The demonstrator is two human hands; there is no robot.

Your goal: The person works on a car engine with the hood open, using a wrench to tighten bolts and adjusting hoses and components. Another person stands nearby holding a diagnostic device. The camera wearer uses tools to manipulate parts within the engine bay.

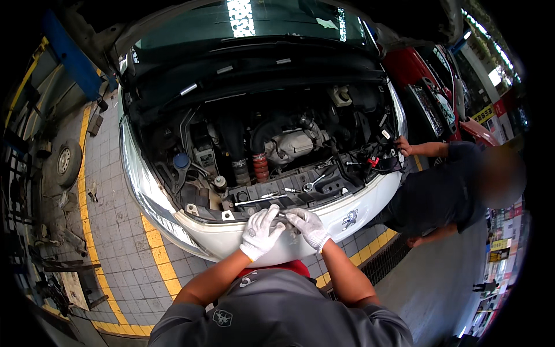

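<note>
In white gloves, my left hand (260, 230) and my right hand (307, 226) are close together at the upper edge of the white front bumper (214, 236). The left fingers point forward with the thumb apart. The right fingers curl around something small and dark that I cannot make out. Just beyond my hands, a long extension bar (247, 202), a short socket piece (292, 190) and a ratchet (312, 184) lie on the front panel. Farther back is the open engine bay with a red ribbed hose (259, 166) and a silver housing (292, 144).
A co-worker (439, 191) leans at the car's right corner, one bare hand (403, 147) on its edge beside red clamps (374, 162). A loose wheel (68, 162) and a blue lift post (75, 61) stand at left. A red car (407, 66) is at right.
</note>
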